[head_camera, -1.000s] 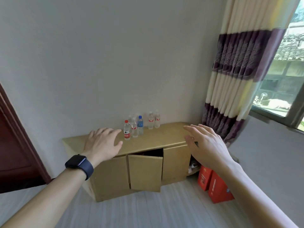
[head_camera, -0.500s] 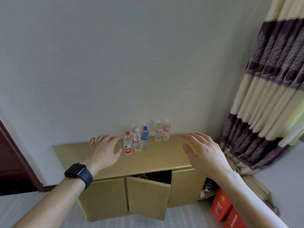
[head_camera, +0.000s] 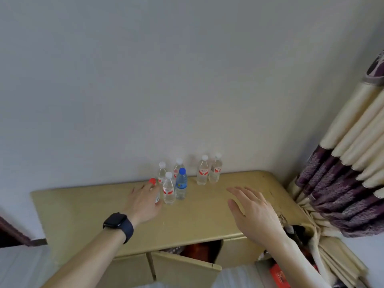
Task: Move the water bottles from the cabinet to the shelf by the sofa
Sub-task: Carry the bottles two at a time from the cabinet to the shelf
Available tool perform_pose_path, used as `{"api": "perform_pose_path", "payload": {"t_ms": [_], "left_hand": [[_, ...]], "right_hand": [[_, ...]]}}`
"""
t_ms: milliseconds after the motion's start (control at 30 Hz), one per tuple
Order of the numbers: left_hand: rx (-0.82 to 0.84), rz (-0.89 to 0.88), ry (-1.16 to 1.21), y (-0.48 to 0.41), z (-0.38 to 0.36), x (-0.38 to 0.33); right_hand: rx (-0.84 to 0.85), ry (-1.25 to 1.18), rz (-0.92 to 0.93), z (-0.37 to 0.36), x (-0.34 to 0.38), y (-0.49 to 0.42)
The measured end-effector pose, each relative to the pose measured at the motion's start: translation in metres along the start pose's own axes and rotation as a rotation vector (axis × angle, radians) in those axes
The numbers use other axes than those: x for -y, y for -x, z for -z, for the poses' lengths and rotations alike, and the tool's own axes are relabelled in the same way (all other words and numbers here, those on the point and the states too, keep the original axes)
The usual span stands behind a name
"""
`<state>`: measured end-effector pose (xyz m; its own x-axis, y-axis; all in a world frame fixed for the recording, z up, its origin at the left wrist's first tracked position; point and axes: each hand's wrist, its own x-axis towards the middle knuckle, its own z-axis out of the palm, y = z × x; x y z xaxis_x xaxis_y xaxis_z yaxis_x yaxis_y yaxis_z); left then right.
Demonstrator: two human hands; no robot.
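Several clear water bottles stand near the wall on the tan cabinet (head_camera: 197, 223). In the left cluster are a red-capped bottle (head_camera: 152, 181), a white-capped bottle (head_camera: 168, 192), a blue-capped bottle (head_camera: 181, 186) and two more behind (head_camera: 162, 172). A pair of bottles (head_camera: 203, 173) stands apart to the right. My left hand (head_camera: 143, 202), smartwatch on the wrist, reaches round the red-capped bottle with straight fingers and hides most of it. Fingers spread, my right hand (head_camera: 255, 213) hovers over the cabinet's right part and holds nothing.
A cabinet door (head_camera: 182, 267) hangs ajar below, with dark clutter inside. A striped purple and cream curtain (head_camera: 342, 183) falls against the cabinet's right end. A red box (head_camera: 278, 275) sits on the floor at lower right. A dark door edge (head_camera: 12, 231) shows at far left.
I have come closer to the cabinet and now look down on it. My left hand has slid right up to the red-capped bottle. My right hand has stayed spread over the top.
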<state>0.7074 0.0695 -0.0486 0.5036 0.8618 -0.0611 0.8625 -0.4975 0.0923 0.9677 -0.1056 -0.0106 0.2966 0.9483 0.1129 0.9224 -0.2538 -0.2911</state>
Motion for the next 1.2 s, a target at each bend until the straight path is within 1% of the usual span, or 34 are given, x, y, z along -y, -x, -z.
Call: {"api": "perform_pose_path", "payload": {"t_ms": [100,167,300,533,600,733,900,967,1033,1133,1200], "left_hand": [[0.052,0.026,0.008,-0.04,-0.021,-0.005],[0.089,0.049,0.055,-0.064,-0.037,-0.009],[0.141,0.125,0.136,-0.112,-0.057,-0.017],[0.119,0.193,0.184,-0.198,-0.057,-0.041],[0.112,0.187,0.199,-0.224,-0.057,-0.05],[0.11,0.135,0.153,-0.283,-0.067,-0.067],[0.191,0.058,0.121,-0.352,-0.096,-0.089],[0.209,-0.001,0.112,-0.372,-0.11,-0.1],[0.233,-0.077,0.047,-0.386,-0.122,-0.111],[0.209,-0.138,-0.064,-0.399,-0.136,-0.122],[0.186,-0.176,-0.109,-0.402,-0.139,-0.125]], "right_hand": [[0.073,-0.006,0.004,-0.025,-0.016,-0.042],[0.132,-0.022,0.007,-0.045,-0.029,-0.072],[0.301,-0.04,0.034,-0.084,-0.058,-0.136],[0.475,-0.016,0.037,-0.124,-0.106,-0.259],[0.474,-0.008,0.04,-0.131,-0.115,-0.293],[0.433,-0.012,0.023,-0.142,-0.127,-0.357],[0.378,0.064,-0.102,-0.166,-0.138,-0.412],[0.434,0.106,-0.165,-0.176,-0.14,-0.424],[0.486,0.154,-0.173,-0.188,-0.142,-0.427],[0.457,0.145,-0.134,-0.206,-0.144,-0.422],[0.437,0.1,-0.151,-0.209,-0.143,-0.42]]}}
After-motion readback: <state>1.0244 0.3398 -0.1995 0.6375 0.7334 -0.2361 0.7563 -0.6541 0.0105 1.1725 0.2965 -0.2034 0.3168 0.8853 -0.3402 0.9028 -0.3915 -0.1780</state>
